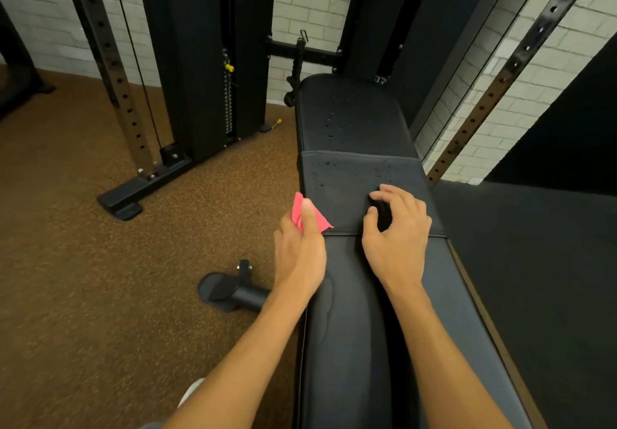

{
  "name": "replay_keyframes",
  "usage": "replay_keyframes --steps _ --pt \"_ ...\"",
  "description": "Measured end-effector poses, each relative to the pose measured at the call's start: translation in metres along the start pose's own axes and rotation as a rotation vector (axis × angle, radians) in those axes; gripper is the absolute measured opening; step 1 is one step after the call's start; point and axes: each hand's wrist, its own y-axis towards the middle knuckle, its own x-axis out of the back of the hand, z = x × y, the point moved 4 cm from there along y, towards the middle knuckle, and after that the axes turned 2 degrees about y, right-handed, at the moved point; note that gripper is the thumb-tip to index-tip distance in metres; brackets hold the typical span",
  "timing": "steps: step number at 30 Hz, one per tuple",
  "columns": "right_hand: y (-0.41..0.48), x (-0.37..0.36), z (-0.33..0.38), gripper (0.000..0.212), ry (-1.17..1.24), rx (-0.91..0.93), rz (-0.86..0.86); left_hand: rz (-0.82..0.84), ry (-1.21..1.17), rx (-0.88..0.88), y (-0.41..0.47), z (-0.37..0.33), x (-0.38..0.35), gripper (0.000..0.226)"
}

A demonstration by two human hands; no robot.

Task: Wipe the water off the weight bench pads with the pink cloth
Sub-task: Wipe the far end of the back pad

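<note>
Two hands work low-centre on the long black padded weight bench (350, 328). My left hand (300, 251) pinches the folded pink cloth (296, 211) at its left edge. My right hand (397, 241) curls over something dark; I cannot tell if it grasps anything. I'd flatten the cloth, then sweep overlapping strokes up through the water droplets (330, 136) beyond.
</note>
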Motion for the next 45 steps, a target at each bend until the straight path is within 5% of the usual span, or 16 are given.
replay_keyframes --steps 12,27,35,45 --pt "0.000 -0.002 0.000 0.022 -0.047 0.019 -0.010 -0.055 0.113 -0.018 0.000 0.000 -0.005 0.052" --pt "0.000 0.000 -0.001 0.023 -0.061 0.032 0.004 -0.045 0.109 -0.067 0.020 -0.018 -0.003 0.054" --pt "0.000 0.000 0.000 0.023 -0.066 0.039 0.001 -0.099 -0.081 -0.030 0.025 -0.019 -0.002 0.055" --pt "0.004 -0.002 0.006 0.021 -0.116 0.062 0.025 0.042 -0.206 0.076 0.045 -0.027 0.002 0.049"
